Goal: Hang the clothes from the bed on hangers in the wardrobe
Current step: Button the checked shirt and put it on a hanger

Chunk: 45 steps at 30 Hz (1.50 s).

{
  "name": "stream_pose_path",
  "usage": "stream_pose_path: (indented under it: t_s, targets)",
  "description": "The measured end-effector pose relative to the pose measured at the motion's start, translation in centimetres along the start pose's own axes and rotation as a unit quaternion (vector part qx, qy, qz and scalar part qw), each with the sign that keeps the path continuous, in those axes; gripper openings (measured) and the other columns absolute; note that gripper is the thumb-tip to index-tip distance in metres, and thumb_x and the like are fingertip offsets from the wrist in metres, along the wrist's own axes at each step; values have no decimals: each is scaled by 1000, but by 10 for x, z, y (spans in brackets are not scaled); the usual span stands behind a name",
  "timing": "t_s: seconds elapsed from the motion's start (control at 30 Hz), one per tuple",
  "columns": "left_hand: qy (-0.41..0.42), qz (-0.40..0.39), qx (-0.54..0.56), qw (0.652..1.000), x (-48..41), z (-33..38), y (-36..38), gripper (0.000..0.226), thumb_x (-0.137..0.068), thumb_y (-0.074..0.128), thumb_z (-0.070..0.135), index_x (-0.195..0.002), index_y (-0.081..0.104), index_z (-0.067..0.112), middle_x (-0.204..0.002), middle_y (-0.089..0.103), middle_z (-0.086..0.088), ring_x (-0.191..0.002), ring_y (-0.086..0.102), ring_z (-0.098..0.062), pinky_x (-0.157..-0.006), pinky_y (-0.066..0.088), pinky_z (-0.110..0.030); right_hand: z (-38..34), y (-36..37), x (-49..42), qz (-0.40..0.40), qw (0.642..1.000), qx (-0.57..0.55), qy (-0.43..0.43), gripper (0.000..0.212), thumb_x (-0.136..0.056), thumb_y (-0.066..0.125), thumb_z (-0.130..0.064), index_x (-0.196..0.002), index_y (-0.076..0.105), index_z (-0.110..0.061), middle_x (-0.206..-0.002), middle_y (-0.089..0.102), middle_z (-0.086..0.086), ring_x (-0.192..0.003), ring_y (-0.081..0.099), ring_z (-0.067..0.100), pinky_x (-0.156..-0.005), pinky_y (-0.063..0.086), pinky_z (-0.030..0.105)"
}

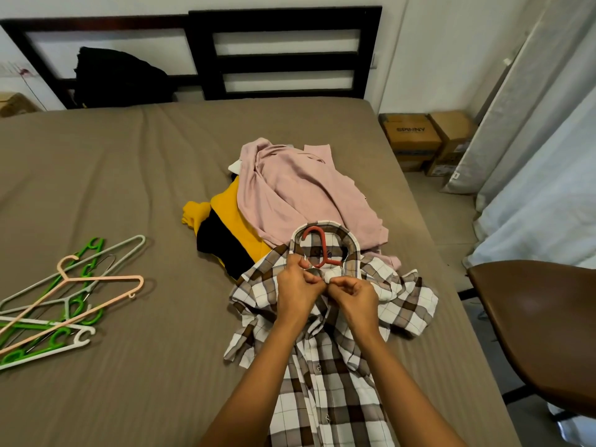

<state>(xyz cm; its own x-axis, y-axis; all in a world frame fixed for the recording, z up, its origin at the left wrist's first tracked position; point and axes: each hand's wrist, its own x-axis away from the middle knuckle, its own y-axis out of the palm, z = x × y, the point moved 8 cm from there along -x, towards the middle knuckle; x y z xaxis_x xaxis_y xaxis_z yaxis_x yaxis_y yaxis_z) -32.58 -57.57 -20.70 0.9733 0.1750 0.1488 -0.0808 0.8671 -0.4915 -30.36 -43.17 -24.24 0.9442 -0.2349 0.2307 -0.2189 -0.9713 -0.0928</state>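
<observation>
Hands: left hand [298,285] and right hand [353,293] both pinch the front placket of the plaid shirt [325,366] just below its collar, fingers curled on the fabric. Shirt lies on the bed [129,188] with a red hanger [317,250] hook protruding through the collar, overlapping the pile of clothes [290,195]. Spare hangers [64,298] lie well apart, to the left.

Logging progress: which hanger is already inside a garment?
The red hanger, hook showing in the collar of the plaid shirt; the other hangers lie bare at left.
</observation>
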Motion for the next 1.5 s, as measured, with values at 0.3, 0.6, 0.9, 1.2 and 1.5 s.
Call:
stream_pose_path:
  t_s: [0.3, 0.6, 0.9, 1.2, 1.5]
  targets:
    - [9, 2, 7, 1000, 4, -1, 4, 25, -74, 69, 2, -79, 50, 18, -68, 65, 3, -65, 62, 0, -54, 42, -6, 1, 2, -1, -39, 998, -30, 41, 17, -87, 59, 1, -75, 67, -8, -68, 65, 13, -59, 63, 23, -60, 57, 33]
    - [-57, 28, 96, 993, 7, -24, 11, 26, -74, 78, 18, -86, 56, 10, -77, 69, -1, -72, 66, -5, -59, 48, -10, -5, 2, 2, 21, 996, 71, -52, 5, -78, 74, -7, -80, 70, -8, -72, 70, 5, -69, 68, 17, -67, 57, 31]
    - [-133, 58, 145, 979, 7, -42, 20, 21, -84, 65, 3, -95, 48, 9, -76, 62, 0, -77, 61, -15, -64, 46, -18, -7, 7, 12, 69, 990, 112, -47, 11, -77, 75, -7, -76, 65, -12, -67, 65, -2, -57, 60, 3, -56, 49, 12]
    - [-167, 12, 230, 959, -2, -65, 39, 50, -80, 72, 9, -118, 40, 1, -89, 71, -11, -88, 68, -25, -80, 55, -39, -10, 3, 12, 88, 981, 151, -89, 4, -82, 69, -10, -78, 69, -8, -67, 66, -2, -62, 63, 9, -59, 55, 27]
    - [-248, -8, 271, 930, -1, -79, 46, 58, -85, 68, 12, -130, 33, -2, -95, 66, -15, -81, 63, -25, -68, 53, -36, -10, 11, 9, 56, 973, 185, -123, 2, -83, 68, -6, -83, 68, -8, -73, 65, 0, -65, 61, 7, -60, 49, 12]
